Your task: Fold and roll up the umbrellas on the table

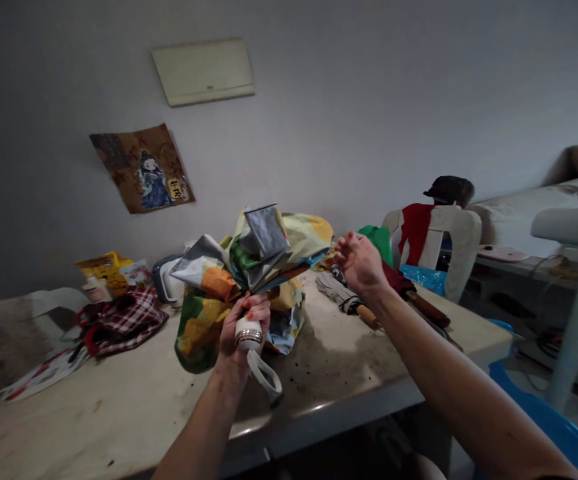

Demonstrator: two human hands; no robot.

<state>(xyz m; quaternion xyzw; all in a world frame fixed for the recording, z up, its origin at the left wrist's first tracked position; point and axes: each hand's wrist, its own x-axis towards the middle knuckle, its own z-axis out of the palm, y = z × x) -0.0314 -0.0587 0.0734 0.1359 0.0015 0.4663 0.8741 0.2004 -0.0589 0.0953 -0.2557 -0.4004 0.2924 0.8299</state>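
Observation:
A folding umbrella (283, 243) with a loose, crumpled canopy in yellow, green, orange and silver-grey is held over the table. Its white handle, with a metal ring and a hanging wrist strap (267, 379), is wrapped by the fingers of my left hand (243, 323). My right hand (361, 265) is lifted just to the right of the canopy, fingers loosely bent and apart, with nothing seen in it. Behind and below that hand, a grey folded umbrella (336, 292) with a wooden handle lies on the table (133, 400). A dark red umbrella (399, 280) lies beside it.
On the left are a plaid cloth (126, 320), a yellow bag (106, 267) and a white-and-grey device (169, 277). A white chair (461, 247) with a red cloth stands at the right, near a white fan (566, 313) and a blue stool (543, 413).

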